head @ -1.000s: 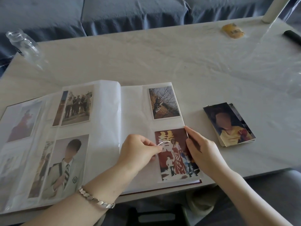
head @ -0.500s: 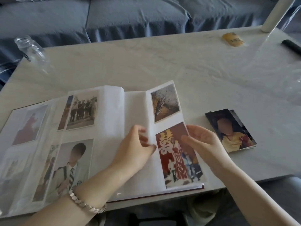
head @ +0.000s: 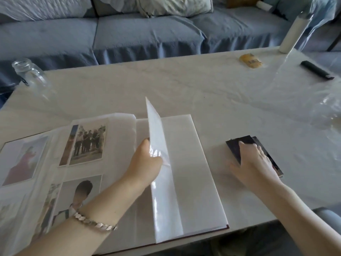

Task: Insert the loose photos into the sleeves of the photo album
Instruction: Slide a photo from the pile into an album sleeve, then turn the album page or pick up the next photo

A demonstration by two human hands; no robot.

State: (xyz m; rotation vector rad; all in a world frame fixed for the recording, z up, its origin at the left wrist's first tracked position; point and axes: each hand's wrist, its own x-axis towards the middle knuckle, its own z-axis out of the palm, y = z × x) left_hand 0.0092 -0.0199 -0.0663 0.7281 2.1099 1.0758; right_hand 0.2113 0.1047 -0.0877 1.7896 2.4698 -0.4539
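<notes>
Head cam: the photo album (head: 193, 172) lies open on the tabletop (head: 184, 85), near the front edge. Left hand (head: 145, 163) is pinched on a page (head: 158, 145), holding it up on edge mid-spread. Right hand (head: 252, 161) rests flat, fingers spread, on the stack of loose photos (head: 236, 146) just right of the album, not gripping anything.

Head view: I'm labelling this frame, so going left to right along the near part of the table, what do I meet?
Filled album pages → left hand holding the upright page → blank sleeve page → right hand on the loose photo stack.
</notes>
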